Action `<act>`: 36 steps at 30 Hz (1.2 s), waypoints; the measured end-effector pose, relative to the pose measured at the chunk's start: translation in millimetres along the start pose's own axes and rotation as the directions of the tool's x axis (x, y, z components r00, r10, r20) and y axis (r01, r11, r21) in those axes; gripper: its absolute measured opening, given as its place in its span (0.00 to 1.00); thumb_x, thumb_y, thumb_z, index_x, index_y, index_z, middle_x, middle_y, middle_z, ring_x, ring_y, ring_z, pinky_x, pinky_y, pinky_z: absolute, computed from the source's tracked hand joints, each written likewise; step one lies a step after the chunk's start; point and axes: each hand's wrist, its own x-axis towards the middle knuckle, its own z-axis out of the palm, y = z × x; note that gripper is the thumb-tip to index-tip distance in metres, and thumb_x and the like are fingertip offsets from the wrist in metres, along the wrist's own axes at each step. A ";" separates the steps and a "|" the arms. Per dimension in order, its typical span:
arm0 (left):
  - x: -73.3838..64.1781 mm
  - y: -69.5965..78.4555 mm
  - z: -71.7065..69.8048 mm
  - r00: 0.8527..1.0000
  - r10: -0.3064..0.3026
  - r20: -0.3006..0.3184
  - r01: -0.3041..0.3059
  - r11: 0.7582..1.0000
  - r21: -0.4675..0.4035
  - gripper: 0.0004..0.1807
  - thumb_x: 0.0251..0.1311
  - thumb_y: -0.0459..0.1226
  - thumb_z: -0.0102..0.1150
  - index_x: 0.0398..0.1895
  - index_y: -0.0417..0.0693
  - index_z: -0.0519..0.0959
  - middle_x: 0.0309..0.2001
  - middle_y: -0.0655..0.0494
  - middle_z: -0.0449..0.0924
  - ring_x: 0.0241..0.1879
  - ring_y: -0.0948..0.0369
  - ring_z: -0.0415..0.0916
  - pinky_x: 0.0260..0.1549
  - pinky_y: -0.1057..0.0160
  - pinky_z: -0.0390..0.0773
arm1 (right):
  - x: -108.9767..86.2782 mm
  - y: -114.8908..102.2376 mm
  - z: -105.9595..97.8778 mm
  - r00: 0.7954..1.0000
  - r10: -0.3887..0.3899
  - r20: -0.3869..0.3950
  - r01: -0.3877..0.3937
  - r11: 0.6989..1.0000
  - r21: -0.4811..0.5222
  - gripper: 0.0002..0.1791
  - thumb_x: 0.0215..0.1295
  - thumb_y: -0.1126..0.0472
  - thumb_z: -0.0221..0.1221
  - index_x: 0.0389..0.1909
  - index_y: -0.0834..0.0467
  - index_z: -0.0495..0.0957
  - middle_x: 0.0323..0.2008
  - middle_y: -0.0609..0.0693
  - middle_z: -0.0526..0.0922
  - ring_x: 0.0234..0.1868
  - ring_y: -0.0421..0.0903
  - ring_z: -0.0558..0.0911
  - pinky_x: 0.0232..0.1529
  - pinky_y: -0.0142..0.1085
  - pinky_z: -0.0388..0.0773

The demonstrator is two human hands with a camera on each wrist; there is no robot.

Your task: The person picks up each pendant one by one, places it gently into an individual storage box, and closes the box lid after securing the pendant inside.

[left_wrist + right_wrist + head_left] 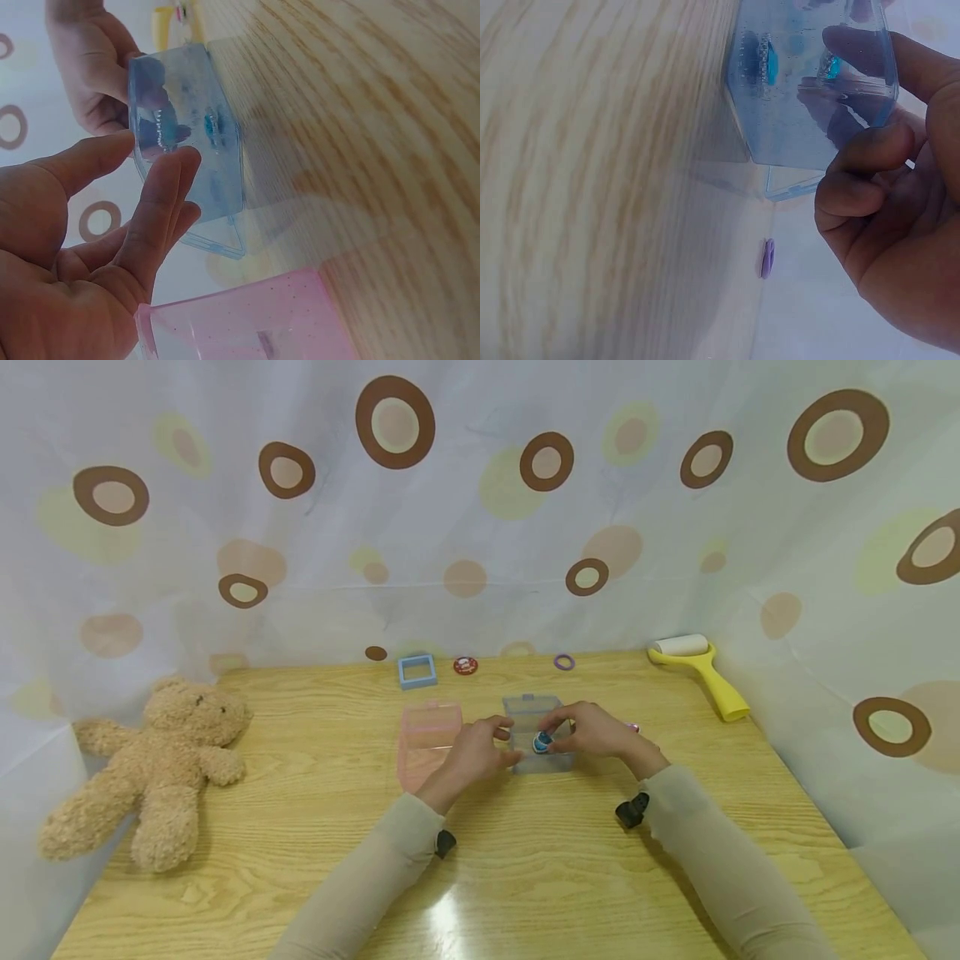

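Within right grip (pixel 591 729), blue trinket (pixel 541 743) inside clear box (pixel 543 765).

We see a white, creased sheet (pixel 450 510) printed with brown, tan and pale-green rounds hanging behind and beside a yellowish wood-grain table (pixel 225 868), whose top reflects bright light (pixel 444 914).

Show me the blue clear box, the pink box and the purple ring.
Blue clear box (pixel 542 765): head view, on its front wall.
Pink box (pixel 236 326): left wrist view, on its side wall.
Purple ring (pixel 768 259): right wrist view, on its band, seen nearly edge-on.
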 end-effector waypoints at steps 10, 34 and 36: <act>-2.1 1.5 -1.0 1.000 0.005 0.002 -0.005 1.000 -0.001 0.31 0.59 0.42 0.71 0.64 0.43 0.75 0.54 0.46 0.85 0.61 0.44 0.76 0.60 0.49 0.76 | -1.9 -4.5 0.6 1.000 -0.020 0.017 0.020 0.999 -0.036 0.16 0.62 0.58 0.68 0.51 0.56 0.84 0.48 0.51 0.86 0.53 0.53 0.83 0.50 0.46 0.81; -1.6 1.7 1.3 1.000 0.010 -0.022 -0.010 0.999 0.036 0.29 0.59 0.42 0.71 0.63 0.44 0.76 0.54 0.46 0.85 0.60 0.46 0.77 0.61 0.50 0.76 | -9.3 -3.3 -8.9 0.998 0.001 -0.067 -0.005 0.998 -0.064 0.17 0.63 0.59 0.67 0.52 0.56 0.83 0.44 0.48 0.87 0.47 0.50 0.83 0.46 0.42 0.78; -2.1 1.4 0.2 1.000 0.015 -0.027 -0.014 1.000 0.025 0.29 0.59 0.42 0.70 0.63 0.44 0.76 0.55 0.45 0.84 0.59 0.46 0.78 0.60 0.50 0.76 | -10.5 -2.7 -11.1 0.997 0.001 -0.082 -0.006 0.998 -0.064 0.16 0.63 0.60 0.66 0.52 0.56 0.83 0.44 0.49 0.87 0.46 0.50 0.83 0.47 0.43 0.78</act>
